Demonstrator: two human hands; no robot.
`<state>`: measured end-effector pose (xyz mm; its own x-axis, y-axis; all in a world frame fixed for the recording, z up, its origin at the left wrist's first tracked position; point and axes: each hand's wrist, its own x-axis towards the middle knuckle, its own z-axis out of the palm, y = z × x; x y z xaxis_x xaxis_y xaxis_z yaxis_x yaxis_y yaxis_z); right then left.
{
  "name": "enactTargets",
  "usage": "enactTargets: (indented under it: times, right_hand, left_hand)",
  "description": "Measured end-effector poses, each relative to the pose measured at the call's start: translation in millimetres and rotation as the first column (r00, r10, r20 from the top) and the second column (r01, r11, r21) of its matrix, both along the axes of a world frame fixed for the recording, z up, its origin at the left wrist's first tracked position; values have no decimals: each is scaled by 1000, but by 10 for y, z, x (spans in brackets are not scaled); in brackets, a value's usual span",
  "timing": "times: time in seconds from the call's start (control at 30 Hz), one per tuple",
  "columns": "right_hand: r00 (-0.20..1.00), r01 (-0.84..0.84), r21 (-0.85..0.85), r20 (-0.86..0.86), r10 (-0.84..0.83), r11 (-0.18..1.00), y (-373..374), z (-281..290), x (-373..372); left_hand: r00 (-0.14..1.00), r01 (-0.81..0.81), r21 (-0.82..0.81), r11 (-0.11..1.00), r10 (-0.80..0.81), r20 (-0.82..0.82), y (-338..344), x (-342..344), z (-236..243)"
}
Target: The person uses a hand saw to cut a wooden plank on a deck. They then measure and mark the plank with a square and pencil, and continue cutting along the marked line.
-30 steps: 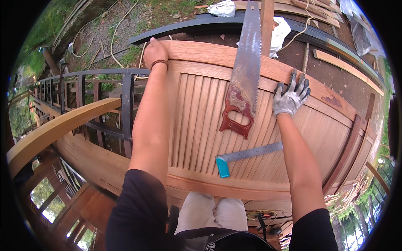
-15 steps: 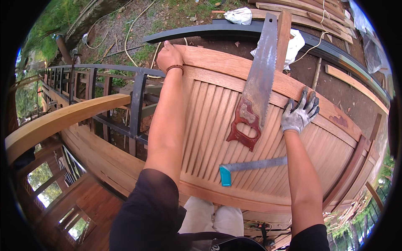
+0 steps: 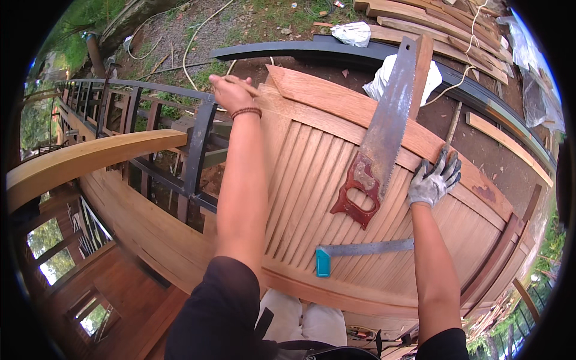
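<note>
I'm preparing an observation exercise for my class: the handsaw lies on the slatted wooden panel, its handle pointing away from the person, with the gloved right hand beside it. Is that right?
Not quite: the head view shows the handle pointing toward the person. The handsaw does lie on the slatted wooden panel, with the gloved right hand beside it.

Panel (image 3: pixel 312 156) — light warm brown, striped with parallel grooves; top rail (image 3: pixel 336 98) redder, dark reddish blotch (image 3: pixel 485 193) near right end. Saw blade (image 3: pixel 393 99) grey, mottled with brown rust; saw handle (image 3: pixel 368 177) dark red. Square: teal grip (image 3: pixel 323 263), dull silver blade (image 3: pixel 372 247). Glove (image 3: pixel 428 188) pale grey, blackened toward tips. Bracelet (image 3: pixel 246 111) brown. Sleeve (image 3: pixel 219 312) black, trousers (image 3: pixel 282 315) off-white. Curved timber (image 3: pixel 96 157) honey-yellow. Metal frame (image 3: pixel 200 150) dark grey — nearly black. Bag (image 3: pixel 351 34) white; grass (image 3: pixel 252 30) green.
</note>
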<state>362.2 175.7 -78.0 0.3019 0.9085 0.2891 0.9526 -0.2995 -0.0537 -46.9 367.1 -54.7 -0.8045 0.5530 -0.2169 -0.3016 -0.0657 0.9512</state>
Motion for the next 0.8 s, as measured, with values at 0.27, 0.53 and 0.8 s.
enactTargets:
  times: [0.27, 0.53, 0.8]
  right_hand:
    - [996, -20, 43, 83, 16, 999, -3, -31, 20]
    - [990, -2, 61, 143, -7, 998, 3, -202, 163]
    - [988, 28, 61, 149, -37, 998, 24, -184, 166]
  left_hand:
    - [581, 423, 291, 858, -503, 640, -1555, -575, 304]
    - [71, 210, 602, 770, -626, 776, -2455, -190, 468]
    - [571, 594, -58, 803, -369, 734, -2384, 352, 413]
